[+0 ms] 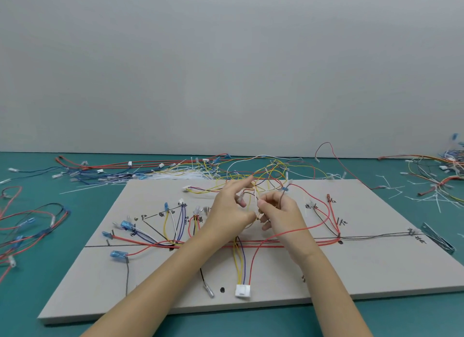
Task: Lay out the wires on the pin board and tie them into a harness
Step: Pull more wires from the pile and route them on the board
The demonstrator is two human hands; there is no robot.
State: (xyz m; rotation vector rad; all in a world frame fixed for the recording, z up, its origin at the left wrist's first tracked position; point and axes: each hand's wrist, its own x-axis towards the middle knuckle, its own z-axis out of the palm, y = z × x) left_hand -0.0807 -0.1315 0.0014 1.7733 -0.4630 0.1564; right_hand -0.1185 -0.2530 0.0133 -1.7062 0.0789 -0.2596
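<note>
While both my hands hover over the pin board (251, 279), my left hand (229, 212) pinches a clear-tipped wire (241, 198). My right hand (278, 211) curls around thin tangled wires (256, 201).

The single head view looks forward and down, close over the pin board (326, 274), toward a wall (226, 60).

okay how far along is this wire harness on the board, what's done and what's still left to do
Partly done. Several wires already lie along the drawn lines on the pin board, including the white connector and its yellow, blue and red leads. In hand: the left hand and right hand hold a loose tangle of wires above the board. Left: routing that tangle and tying; I see no ties on the laid wires.
</note>
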